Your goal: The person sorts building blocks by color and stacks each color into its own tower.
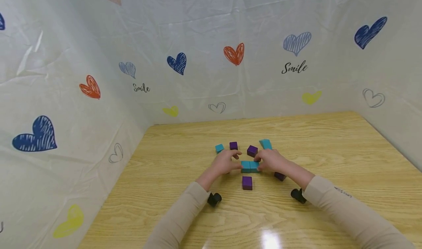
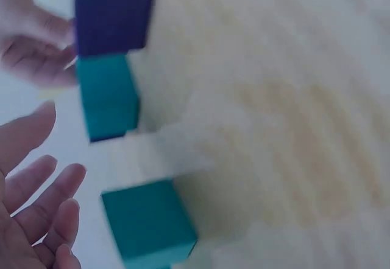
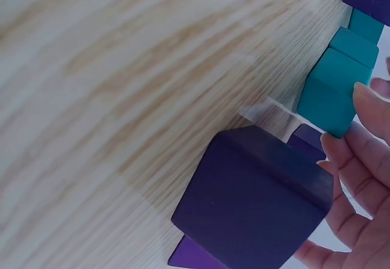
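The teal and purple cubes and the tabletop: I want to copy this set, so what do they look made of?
Teal cubes and purple cubes: likely painted wood or dense foam, given the opaque matte colour and crisp edges; can't tell which. Tabletop: pale wood-grain, probably glossy laminate or varnished wood, since it mirrors a light.

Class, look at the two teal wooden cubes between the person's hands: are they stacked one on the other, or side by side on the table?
Side by side: the two teal wooden cubes sit level, touching, on the wooden table; the left hand and right hand flank them.
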Demonstrator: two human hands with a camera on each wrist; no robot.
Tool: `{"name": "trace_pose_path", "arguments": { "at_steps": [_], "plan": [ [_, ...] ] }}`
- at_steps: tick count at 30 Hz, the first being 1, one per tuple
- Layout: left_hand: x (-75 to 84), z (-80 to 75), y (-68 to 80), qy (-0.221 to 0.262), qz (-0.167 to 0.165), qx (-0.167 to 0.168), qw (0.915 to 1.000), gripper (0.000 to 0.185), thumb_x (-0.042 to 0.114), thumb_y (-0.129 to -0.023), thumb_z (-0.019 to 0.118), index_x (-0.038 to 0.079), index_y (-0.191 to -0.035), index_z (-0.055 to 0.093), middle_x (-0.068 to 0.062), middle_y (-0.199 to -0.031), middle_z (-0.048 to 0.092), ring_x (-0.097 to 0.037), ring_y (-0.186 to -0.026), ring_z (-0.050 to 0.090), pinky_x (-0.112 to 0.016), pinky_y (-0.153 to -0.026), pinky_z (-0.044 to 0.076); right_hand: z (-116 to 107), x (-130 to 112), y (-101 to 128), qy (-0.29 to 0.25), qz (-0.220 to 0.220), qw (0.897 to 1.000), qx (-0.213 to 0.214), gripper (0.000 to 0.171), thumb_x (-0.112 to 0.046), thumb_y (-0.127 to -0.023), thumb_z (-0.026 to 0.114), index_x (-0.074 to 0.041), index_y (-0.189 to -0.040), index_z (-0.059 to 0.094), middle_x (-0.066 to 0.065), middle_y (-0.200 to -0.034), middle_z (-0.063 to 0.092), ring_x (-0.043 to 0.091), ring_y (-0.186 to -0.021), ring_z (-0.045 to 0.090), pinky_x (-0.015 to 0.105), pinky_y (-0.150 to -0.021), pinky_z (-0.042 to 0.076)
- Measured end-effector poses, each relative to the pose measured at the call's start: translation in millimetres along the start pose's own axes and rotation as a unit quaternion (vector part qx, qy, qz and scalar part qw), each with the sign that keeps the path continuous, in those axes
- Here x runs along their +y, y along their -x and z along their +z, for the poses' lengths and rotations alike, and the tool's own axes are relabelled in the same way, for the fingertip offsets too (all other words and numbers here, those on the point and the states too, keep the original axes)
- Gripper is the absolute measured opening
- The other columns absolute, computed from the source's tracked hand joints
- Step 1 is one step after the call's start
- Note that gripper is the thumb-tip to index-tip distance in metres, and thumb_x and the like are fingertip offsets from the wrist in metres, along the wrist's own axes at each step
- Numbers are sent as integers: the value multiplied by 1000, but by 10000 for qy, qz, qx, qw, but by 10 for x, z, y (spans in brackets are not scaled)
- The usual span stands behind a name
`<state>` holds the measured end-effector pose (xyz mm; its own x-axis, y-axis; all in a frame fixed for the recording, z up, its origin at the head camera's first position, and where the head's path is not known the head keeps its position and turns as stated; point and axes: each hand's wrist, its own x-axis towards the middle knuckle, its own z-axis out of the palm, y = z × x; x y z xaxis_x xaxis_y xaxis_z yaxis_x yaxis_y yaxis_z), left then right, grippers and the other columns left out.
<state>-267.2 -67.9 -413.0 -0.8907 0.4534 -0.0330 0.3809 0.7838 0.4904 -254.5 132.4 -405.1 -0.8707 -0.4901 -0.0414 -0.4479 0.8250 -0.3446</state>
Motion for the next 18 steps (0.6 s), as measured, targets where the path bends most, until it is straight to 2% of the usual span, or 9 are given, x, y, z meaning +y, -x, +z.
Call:
{"name": "trace_pose_path", "arguments": {
  "at_steps": [4, 7, 12, 18],
  "plan": [
    [-96, -111, 21, 277, -172, 279, 9991, 42, 28, -85, 66, 11, -123, 57, -6, -109, 63, -24, -98, 57, -36, -82, 47, 12, 6, 4, -76, 29, 10000, 17, 27, -13, -75, 75, -3, -99, 69, 9, -99, 67, 28, -94, 60, 45, -78, 47],
    [-208, -161, 60, 399, -324, 370, 9980, 40, 26, -87, 63, 9, -123, 57, -8, -111, 62, -26, -102, 56, -39, -85, 46, 17, 10, 10, -139, 41, 9999, 44, 27, -13, -75, 75, -3, -100, 69, 10, -100, 67, 29, -95, 60, 46, -79, 46],
    [-391, -160, 169, 676, -464, 230, 9964, 47, 28, -85, 66, 5, -124, 55, -12, -113, 60, -28, -99, 56, -40, -84, 46, 13, 11, 16, -209, 80, 9997, 55, 28, -13, -75, 75, -3, -100, 69, 9, -99, 67, 28, -95, 60, 47, -79, 44],
    [-537, -70, 262, 827, -676, 4, 9943, 55, 32, -78, 72, 8, -124, 55, -8, -112, 59, -25, -102, 55, -38, -87, 45, 10, 21, 17, -191, 61, 9998, 64, 28, -14, -74, 75, -3, -100, 69, 9, -99, 67, 28, -94, 61, 46, -79, 46]
  ]
}}
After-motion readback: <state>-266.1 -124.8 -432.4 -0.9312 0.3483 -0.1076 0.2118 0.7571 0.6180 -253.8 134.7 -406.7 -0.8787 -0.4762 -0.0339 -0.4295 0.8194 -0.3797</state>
